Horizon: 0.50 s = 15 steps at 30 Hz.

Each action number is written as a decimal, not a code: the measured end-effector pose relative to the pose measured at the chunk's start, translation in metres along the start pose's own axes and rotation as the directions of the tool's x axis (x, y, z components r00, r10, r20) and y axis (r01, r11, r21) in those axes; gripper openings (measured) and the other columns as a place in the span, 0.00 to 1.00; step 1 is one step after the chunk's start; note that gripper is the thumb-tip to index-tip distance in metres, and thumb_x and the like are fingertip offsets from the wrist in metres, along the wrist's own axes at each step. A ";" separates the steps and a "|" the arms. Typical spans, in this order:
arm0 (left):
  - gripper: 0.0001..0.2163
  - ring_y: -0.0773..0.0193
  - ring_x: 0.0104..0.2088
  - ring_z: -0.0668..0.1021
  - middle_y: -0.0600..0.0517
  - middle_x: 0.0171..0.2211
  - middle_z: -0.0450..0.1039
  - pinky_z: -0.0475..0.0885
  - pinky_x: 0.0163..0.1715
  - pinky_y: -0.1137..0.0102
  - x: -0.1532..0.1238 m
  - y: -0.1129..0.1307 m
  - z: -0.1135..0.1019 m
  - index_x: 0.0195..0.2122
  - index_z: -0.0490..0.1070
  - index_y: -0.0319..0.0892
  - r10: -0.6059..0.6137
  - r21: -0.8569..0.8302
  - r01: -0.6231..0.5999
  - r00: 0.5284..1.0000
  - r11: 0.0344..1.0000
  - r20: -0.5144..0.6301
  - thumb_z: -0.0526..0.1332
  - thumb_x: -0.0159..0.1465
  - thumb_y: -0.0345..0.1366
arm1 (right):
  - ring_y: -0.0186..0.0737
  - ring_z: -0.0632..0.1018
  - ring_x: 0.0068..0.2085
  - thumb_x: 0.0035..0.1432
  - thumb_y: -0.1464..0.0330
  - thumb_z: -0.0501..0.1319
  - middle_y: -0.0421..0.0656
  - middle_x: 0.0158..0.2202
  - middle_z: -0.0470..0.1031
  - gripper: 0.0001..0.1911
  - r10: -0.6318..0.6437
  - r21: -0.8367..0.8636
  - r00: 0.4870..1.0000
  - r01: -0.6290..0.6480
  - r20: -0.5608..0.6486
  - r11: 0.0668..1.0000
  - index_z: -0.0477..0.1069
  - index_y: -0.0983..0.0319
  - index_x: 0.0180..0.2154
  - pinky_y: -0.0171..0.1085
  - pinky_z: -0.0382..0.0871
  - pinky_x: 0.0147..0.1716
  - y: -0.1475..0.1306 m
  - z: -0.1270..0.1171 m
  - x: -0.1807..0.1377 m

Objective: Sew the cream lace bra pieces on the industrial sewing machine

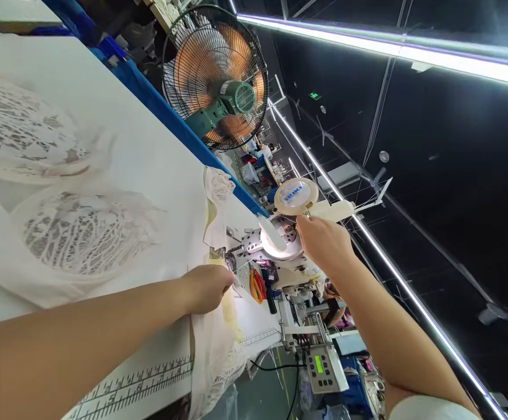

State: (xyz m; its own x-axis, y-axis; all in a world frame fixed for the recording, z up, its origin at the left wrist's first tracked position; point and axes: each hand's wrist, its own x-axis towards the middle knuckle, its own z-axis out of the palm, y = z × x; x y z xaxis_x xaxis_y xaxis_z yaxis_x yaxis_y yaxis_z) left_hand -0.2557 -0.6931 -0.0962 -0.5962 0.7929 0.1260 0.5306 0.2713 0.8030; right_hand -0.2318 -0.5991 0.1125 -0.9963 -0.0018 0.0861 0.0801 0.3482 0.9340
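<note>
The view is tilted sideways. My left hand (210, 287) is closed over the white lace fabric (212, 344), close to the needle and presser foot of a sewing machine (275, 242). Its fingertips are partly hidden. A yellowish strip runs along the fabric under that hand. Raised at the machine's head, my right hand (326, 242) is closed beside the round cream cover (296, 195) marked JUKI. What its fingers hold is hidden. Orange-handled scissors (257, 286) lie by the machine.
Large white lace pieces (83, 233) spread over the white table at left. A printed ruler scale (140, 382) runs along the table. A big fan (216, 76) stands beyond the table's blue edge (157, 111). A control box (324, 367) hangs near the machine. People work in the background.
</note>
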 end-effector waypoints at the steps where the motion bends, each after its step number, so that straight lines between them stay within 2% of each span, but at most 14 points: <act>1: 0.12 0.64 0.25 0.62 0.54 0.23 0.61 0.56 0.25 0.69 0.000 0.000 0.000 0.20 0.53 0.42 0.006 0.002 -0.006 1.000 1.000 -0.003 0.54 0.52 0.20 | 0.39 0.78 0.33 0.64 0.72 0.50 0.46 0.31 0.76 0.10 -0.001 0.000 1.000 0.001 -0.018 1.000 0.69 0.62 0.37 0.34 0.49 0.20 0.003 0.000 -0.003; 5: 0.13 0.64 0.25 0.62 0.54 0.23 0.60 0.55 0.25 0.69 -0.001 0.001 0.000 0.19 0.52 0.42 0.028 0.008 -0.028 1.000 1.000 -0.013 0.53 0.52 0.19 | 0.37 0.76 0.29 0.65 0.70 0.49 0.45 0.30 0.75 0.11 0.000 0.015 0.998 0.001 -0.063 1.000 0.69 0.61 0.35 0.35 0.45 0.20 0.013 -0.001 -0.015; 8: 0.13 0.64 0.26 0.62 0.54 0.23 0.60 0.55 0.25 0.69 -0.002 0.002 0.000 0.19 0.51 0.42 0.035 0.003 -0.035 0.999 0.999 -0.033 0.53 0.52 0.20 | 0.36 0.74 0.29 0.65 0.69 0.49 0.44 0.30 0.76 0.11 0.006 0.039 0.998 -0.004 -0.059 0.999 0.70 0.61 0.35 0.34 0.46 0.21 0.021 -0.002 -0.018; 15: 0.11 0.65 0.24 0.62 0.55 0.22 0.59 0.55 0.25 0.69 -0.003 -0.002 0.001 0.20 0.51 0.42 0.037 -0.040 -0.039 0.998 0.998 -0.056 0.51 0.54 0.23 | 0.36 0.73 0.30 0.64 0.69 0.50 0.43 0.31 0.75 0.13 -0.013 0.060 0.998 0.017 -0.068 0.998 0.72 0.59 0.35 0.34 0.46 0.21 0.020 0.004 0.002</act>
State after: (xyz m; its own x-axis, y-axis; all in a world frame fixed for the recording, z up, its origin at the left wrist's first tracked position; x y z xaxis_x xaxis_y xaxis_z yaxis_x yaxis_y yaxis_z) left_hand -0.2547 -0.6952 -0.0989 -0.6088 0.7708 0.1876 0.5290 0.2182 0.8201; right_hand -0.2328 -0.5887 0.1297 -0.9928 -0.0698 0.0973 0.0611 0.4035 0.9129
